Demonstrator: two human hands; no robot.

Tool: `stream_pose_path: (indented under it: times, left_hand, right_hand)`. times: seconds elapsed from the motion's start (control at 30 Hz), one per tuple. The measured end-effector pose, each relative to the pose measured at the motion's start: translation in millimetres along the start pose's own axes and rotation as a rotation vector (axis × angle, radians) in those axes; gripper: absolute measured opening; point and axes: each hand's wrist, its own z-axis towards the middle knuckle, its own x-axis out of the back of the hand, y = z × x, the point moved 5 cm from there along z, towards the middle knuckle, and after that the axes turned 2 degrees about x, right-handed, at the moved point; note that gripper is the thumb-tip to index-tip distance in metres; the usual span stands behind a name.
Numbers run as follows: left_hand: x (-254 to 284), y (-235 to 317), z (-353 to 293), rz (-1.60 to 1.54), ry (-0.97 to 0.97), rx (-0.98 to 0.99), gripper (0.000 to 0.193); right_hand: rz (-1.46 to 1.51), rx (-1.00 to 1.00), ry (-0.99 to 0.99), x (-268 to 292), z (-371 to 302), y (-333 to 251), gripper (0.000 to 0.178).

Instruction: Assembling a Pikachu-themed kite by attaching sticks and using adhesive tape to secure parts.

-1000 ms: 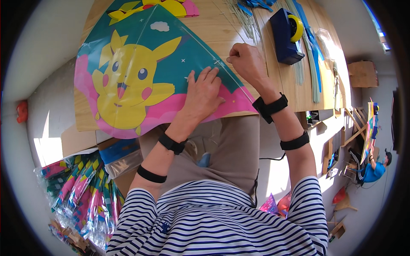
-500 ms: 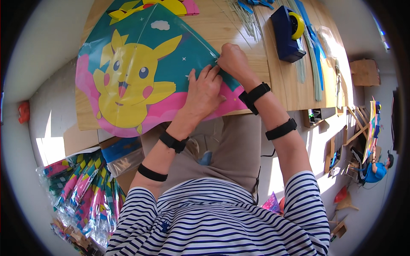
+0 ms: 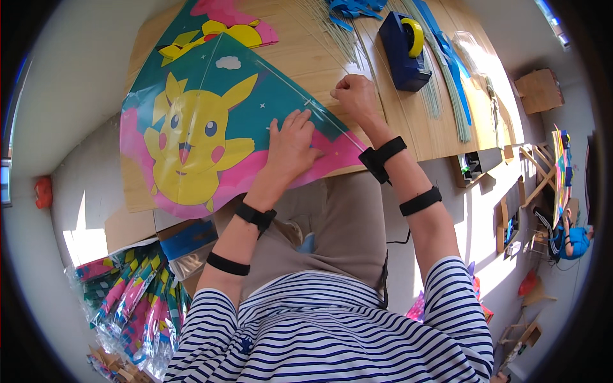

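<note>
A teal and pink kite sheet (image 3: 185, 159) printed with a yellow cartoon animal lies on the table in front of me. My left hand (image 3: 290, 143) rests spread on its right part, pressing near the slanting edge. Along that edge runs a thin pale rod (image 3: 329, 117), with a small light patch across it just beyond my left fingertips. My right hand (image 3: 359, 96) is raised just past the edge, apart from the sheet, its fingers curled into a pinch. Whatever the pinch may hold is too small to make out.
A dark blue tape dispenser (image 3: 399, 60) with a yellow roll stands right of my right hand. Bundles of thin rods (image 3: 450, 96) and blue strips (image 3: 357, 7) lie behind and beside it. Packed kites (image 3: 131, 290) are piled at lower left. Another person (image 3: 575, 242) sits far right.
My right hand has lifted off the kite's edge, moving slightly up and away, uncovering the rod and small patch. My left hand still lies on the sheet. The whole view has shifted slightly.
</note>
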Motion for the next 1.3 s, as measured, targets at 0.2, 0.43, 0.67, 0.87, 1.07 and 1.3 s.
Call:
stream_pose_path:
  times: [0.2, 0.43, 0.67, 0.87, 1.07, 1.3]
  left_hand:
    - [3, -3, -4, 0.012, -0.021, 0.023, 0.047]
    - [1, -1, -1, 0.037, -0.045, -0.002, 0.056]
    - [2, -2, -2, 0.027, -0.05, -0.01, 0.053]
    - [2, -2, -3, 0.016, -0.049, 0.0, 0.054]
    - [3, 2, -2, 0.007, -0.009, -0.007, 0.042]
    - [4, 0, -3, 0.001, -0.013, 0.0, 0.041]
  right_hand:
    - [0.042, -0.17, 0.699, 151, 2, 64, 0.021]
    - [0.495, -0.345, 0.356, 166, 29, 95, 0.032]
    - [0.569, -0.372, 0.186, 167, 39, 90, 0.017]
    - [0.563, -0.417, 0.218, 167, 39, 86, 0.016]
    - [0.546, -0.483, 0.25, 168, 48, 97, 0.024]
    - [0.554, -0.473, 0.226, 164, 43, 90, 0.019]
